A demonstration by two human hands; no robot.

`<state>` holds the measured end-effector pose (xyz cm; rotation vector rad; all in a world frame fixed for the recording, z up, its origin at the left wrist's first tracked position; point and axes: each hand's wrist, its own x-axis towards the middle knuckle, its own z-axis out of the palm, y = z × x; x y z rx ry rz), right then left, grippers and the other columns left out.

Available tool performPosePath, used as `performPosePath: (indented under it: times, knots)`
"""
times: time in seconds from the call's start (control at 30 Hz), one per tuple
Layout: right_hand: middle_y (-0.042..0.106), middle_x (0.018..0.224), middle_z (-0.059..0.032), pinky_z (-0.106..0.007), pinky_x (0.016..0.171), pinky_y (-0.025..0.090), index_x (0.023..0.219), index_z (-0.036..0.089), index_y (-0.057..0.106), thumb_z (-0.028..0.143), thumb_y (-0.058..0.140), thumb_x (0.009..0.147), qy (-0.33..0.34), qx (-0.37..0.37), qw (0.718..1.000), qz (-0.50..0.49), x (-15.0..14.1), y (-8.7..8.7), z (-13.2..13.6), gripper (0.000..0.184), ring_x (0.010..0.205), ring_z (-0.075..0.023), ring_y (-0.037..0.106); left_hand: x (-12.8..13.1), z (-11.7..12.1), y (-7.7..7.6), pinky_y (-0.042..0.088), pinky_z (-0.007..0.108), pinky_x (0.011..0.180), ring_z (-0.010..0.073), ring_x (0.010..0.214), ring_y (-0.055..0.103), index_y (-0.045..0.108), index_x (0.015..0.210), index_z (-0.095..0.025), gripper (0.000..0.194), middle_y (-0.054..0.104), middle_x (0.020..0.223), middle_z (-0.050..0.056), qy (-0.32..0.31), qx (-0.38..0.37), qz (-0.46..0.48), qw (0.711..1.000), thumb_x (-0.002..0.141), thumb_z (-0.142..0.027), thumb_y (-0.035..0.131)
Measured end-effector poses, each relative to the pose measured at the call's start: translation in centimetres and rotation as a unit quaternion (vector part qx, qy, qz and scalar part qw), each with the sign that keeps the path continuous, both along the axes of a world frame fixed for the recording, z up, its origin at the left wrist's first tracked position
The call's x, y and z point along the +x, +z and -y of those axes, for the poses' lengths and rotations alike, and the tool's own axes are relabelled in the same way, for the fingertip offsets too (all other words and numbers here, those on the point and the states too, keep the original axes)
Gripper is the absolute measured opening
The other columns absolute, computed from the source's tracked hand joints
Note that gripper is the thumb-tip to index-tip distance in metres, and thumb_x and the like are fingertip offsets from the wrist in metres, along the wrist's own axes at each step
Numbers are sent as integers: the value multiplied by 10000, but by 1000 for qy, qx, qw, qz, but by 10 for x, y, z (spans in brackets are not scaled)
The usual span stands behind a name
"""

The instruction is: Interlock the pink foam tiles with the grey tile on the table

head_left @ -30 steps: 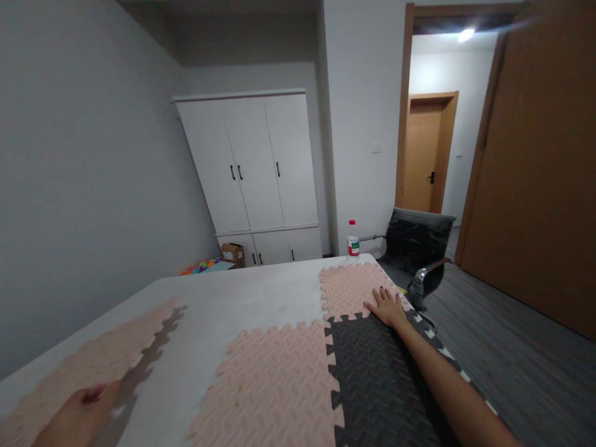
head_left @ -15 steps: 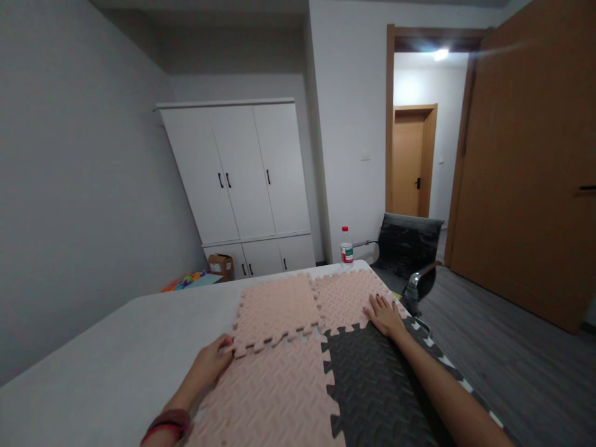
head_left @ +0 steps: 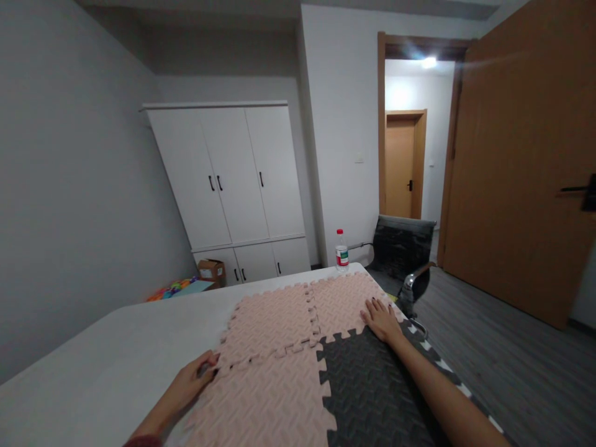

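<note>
Pink interlocking foam mat tiles lie on the white table. My left hand (head_left: 198,375) is closed at the near left corner of the far left pink foam tile (head_left: 270,316), its fingers and thumb pinching the edge. That tile lies almost flat, with small gaps along its seam with the near pink tile (head_left: 265,403). My right hand (head_left: 382,320) rests flat with fingers spread on the far right pink tile (head_left: 338,301). Its wrist passes over the dark grey tile (head_left: 367,385), which joins the pink ones by its teeth.
A water bottle with a red cap (head_left: 342,254) stands at the table's far corner. Beyond are a black chair (head_left: 403,245), a white cabinet (head_left: 228,180) and an open wooden door (head_left: 516,174). A cardboard box (head_left: 212,271) sits behind the white table (head_left: 107,354).
The far left tile has come down flatter and nearer to its neighbours. My left hand has shifted left and slightly down with its corner. My right hand stays on its tile; the view has turned slightly.
</note>
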<state>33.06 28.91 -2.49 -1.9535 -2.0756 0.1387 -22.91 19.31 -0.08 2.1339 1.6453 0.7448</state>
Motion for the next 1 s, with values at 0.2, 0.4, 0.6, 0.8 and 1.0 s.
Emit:
performPosePath:
  times: [0.2, 0.4, 0.6, 0.8, 1.0]
  knots:
    - [308, 1441, -131, -501, 1046, 87, 1377, 165, 317, 519, 184, 878, 5, 14, 1000, -7, 0, -1, 3, 626, 1345, -258, 188, 0, 1, 5, 384, 255, 743, 162, 785, 512, 428, 792, -226, 262, 556, 800, -22, 8, -6, -47, 999, 798, -481, 370]
    - [374, 1388, -172, -486, 1041, 130, 1283, 130, 440, 374, 336, 865, 67, 53, 996, -23, -9, 19, 10, 495, 1285, -287, 299, 21, 0, 13, 395, 254, 714, 160, 754, 550, 436, 738, -230, 252, 588, 737, -24, 91, -13, -94, 991, 815, -445, 329]
    - [512, 1270, -72, -266, 945, 324, 1154, 213, 544, 296, 358, 862, 180, 77, 978, -72, -96, 30, 20, 355, 1106, -150, 503, 50, 10, 5, 423, 297, 806, 200, 914, 588, 468, 967, -199, 363, 633, 973, 74, 179, 16, -166, 970, 834, -476, 276]
    - [473, 1312, -139, -419, 1028, 216, 1234, 174, 479, 423, 390, 851, 180, 85, 974, -112, -158, 13, 32, 466, 1238, -240, 385, 61, 19, -1, 382, 334, 957, 218, 1140, 495, 379, 1215, -104, 529, 521, 1238, 158, 182, 17, -221, 958, 858, -449, 197]
    - [485, 1289, -145, -394, 1026, 210, 1175, 167, 516, 465, 423, 831, 187, 92, 971, -116, -153, 10, 36, 465, 1229, -235, 391, 63, 19, -2, 377, 308, 960, 199, 1137, 502, 386, 1219, -103, 512, 540, 1225, 144, 189, 45, -280, 940, 877, -417, 171]
